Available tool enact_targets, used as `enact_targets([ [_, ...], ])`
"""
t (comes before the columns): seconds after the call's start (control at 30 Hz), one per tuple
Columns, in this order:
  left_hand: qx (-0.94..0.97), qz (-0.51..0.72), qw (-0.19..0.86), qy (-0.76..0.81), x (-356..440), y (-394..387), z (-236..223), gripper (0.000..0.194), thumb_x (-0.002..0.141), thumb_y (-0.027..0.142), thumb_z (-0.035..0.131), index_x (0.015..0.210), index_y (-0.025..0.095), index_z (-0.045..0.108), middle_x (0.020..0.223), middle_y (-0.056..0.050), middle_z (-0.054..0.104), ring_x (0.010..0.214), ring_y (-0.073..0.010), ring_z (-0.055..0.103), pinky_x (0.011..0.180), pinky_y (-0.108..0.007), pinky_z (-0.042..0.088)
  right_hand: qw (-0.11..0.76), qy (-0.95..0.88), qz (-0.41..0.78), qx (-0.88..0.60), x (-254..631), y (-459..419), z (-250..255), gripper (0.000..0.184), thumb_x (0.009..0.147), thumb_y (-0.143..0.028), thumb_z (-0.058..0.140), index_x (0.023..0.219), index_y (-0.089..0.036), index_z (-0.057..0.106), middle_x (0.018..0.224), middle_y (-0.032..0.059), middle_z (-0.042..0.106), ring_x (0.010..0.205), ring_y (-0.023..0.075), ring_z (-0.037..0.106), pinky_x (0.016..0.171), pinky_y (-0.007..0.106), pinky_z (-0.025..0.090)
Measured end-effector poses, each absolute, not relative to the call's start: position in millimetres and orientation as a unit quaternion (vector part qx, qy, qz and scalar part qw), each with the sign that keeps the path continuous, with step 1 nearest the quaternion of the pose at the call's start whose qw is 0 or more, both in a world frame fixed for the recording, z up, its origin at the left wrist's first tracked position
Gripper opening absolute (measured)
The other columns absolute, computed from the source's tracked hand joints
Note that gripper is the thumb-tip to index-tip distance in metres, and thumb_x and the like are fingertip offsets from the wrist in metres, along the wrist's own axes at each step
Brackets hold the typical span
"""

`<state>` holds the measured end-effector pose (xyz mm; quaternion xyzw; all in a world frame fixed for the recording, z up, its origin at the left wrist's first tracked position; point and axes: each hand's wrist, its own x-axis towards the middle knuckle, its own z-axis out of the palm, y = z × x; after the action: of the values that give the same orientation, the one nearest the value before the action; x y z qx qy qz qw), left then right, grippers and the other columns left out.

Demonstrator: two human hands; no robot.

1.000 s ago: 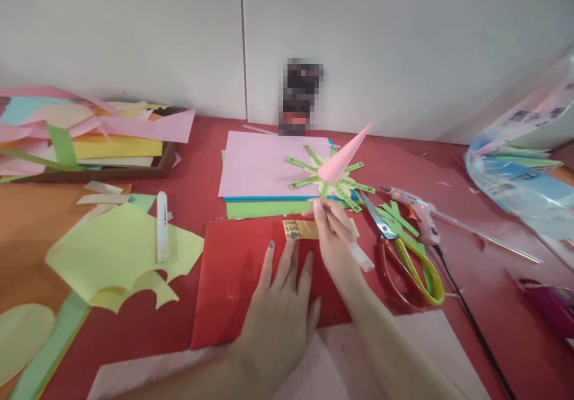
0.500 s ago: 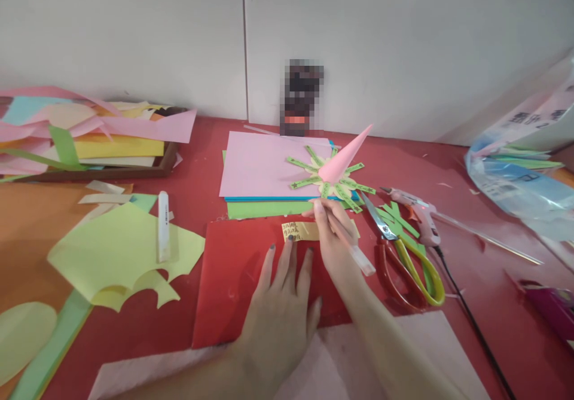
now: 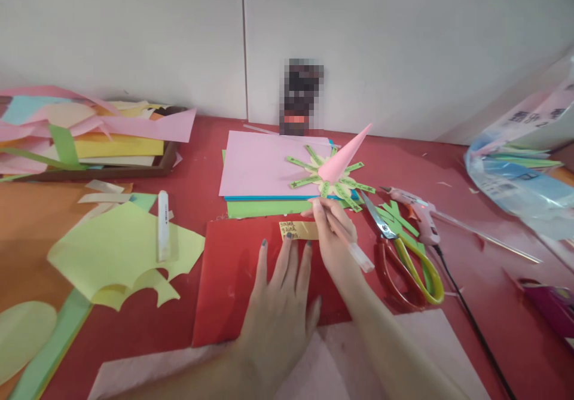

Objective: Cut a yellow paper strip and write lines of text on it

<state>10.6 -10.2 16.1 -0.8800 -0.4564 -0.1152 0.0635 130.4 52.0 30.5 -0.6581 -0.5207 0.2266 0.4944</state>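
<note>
My left hand (image 3: 280, 304) lies flat with fingers spread on a red sheet (image 3: 224, 286), its fingertips at the lower edge of a small yellowish paper strip (image 3: 309, 231). Dark handwriting covers the strip's left end. My right hand (image 3: 336, 238) is closed around a pen (image 3: 359, 256) with a clear barrel; the fingers hide its tip. Just beyond, a pink paper cone (image 3: 343, 158) stands tilted on a pale yellow flower-shaped base with green lettered strips (image 3: 305, 183) radiating from it. This piece rests on a stack of pink (image 3: 264, 161), blue and green paper.
Scissors (image 3: 394, 244) with red and yellow handles lie right of my right hand, beside a pink glue gun (image 3: 419, 211) with a black cord. A capped white marker (image 3: 163, 226) lies on yellow-green paper (image 3: 107, 256). A brown tray (image 3: 168, 161) holds paper scraps; a plastic bag (image 3: 515, 185) is at right.
The written paper strip has shifted slightly to the left, and my left hand's fingers with it. My right hand stays in nearly the same place with the pen.
</note>
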Motion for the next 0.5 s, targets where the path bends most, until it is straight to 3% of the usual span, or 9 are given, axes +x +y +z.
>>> enact_targets([
  [0.23, -0.901, -0.135, 0.082, -0.405, 10.0, -10.5, 16.8, 0.043, 0.091, 0.032, 0.031, 0.124, 0.013, 0.051, 0.128, -0.01, 0.052, 0.128, -0.0247, 0.034, 0.109, -0.047, 0.02, 0.497, -0.514, 0.242, -0.656, 131.5, 53.3, 29.2, 0.031, 0.086, -0.048, 0.044, 0.09, -0.021, 0.06, 0.083, 0.0039, 0.068, 0.081, 0.018, 0.062, 0.074, 0.031, 0.045],
  [0.5, -0.898, -0.123, 0.046, -0.419, 9.4, -7.1, 11.9, 0.05, 0.092, 0.035, 0.027, 0.134, 0.009, 0.038, 0.137, -0.014, 0.043, 0.13, -0.0271, 0.032, 0.107, -0.047, 0.022, 0.499, -0.516, 0.237, -0.655, 131.2, 53.6, 28.1, 0.029, 0.087, -0.045, 0.045, 0.091, -0.021, 0.061, 0.081, 0.0036, 0.068, 0.081, 0.0177, 0.063, 0.074, 0.031, 0.047],
])
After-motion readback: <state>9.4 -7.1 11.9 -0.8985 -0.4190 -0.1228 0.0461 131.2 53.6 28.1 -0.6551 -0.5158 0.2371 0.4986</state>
